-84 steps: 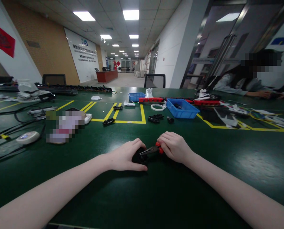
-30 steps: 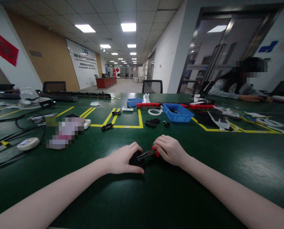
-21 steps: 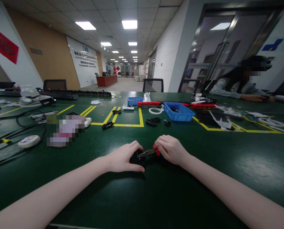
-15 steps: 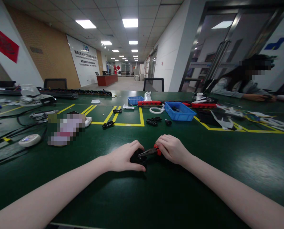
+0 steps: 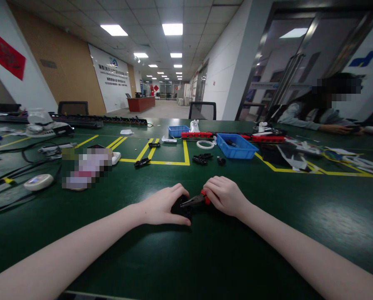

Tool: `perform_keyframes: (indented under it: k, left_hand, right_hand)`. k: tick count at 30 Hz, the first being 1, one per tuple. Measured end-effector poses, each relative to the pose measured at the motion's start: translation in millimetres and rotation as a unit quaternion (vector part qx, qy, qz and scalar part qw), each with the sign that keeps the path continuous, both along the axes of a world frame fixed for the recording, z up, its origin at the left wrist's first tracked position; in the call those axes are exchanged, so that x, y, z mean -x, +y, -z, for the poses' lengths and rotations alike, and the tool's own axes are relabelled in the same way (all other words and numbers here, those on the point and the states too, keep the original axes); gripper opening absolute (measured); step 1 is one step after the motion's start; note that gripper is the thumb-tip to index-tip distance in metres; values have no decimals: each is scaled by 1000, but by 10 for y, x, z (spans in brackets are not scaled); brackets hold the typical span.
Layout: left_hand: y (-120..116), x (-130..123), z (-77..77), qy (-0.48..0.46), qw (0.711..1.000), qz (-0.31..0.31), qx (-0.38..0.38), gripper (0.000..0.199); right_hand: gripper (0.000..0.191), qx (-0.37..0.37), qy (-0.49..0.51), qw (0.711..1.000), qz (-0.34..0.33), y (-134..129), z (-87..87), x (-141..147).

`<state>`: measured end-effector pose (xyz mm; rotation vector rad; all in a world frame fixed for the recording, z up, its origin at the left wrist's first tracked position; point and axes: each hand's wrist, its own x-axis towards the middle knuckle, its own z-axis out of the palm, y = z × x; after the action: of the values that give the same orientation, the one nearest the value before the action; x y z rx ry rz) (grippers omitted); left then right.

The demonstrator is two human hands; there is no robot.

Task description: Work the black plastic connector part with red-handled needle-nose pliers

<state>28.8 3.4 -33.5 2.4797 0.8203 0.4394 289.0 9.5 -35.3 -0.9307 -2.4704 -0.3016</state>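
- The table (image 5: 127, 258) spread beneath both hands, its green top looking smooth enough for a small thing to skid.
- The tray (image 5: 236, 153) stood beyond the hands, well apart from them.
- The left hand (image 5: 163, 206) was clamped around the part, thumb on the near side and fingers on the far side. That looked a sound hold, leaving the side towards the pliers open.
- The right hand (image 5: 225, 196) was closed on the red handles of the pliers, the best place to take them.
- The pliers (image 5: 196, 200) seemed stiff and fairly weighty, their tips at the part; whether they pinched it, I could not tell.
- The part (image 5: 177, 207), black and mostly hidden, sat inside the left hand's curve; it was probably light, hard and perhaps brittle at thin edges.
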Motion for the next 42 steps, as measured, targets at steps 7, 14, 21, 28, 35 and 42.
perform_keyframes:
  k: [7,14,21,28,35,42]
  left_hand:
    - [3,7,-25,4,1000,1,4,61]
    - [1,5,-22,-2,1000,3,2,60]
    - [14,9,-5,-6,1000,5,0,59]
    - [12,8,-14,-10,1000,9,-1,57]
    - [14,4,-6,9,999,18,-30,62]
    - [12,4,-20,19,999,16,-40,62]
  right_hand:
    - [31,1,14,1000,6,9,-3,-30]
    - [35,2,10,1000,9,24,20,-33]
    - [34,-9,5,1000,2,27,14,-51]
    - [31,-26,3,1000,-6,33,0,-60]
    - [29,-39,-4,999,-12,-2,-10,-28]
    - [29,-46,-13,999,-13,23,-21,-51]
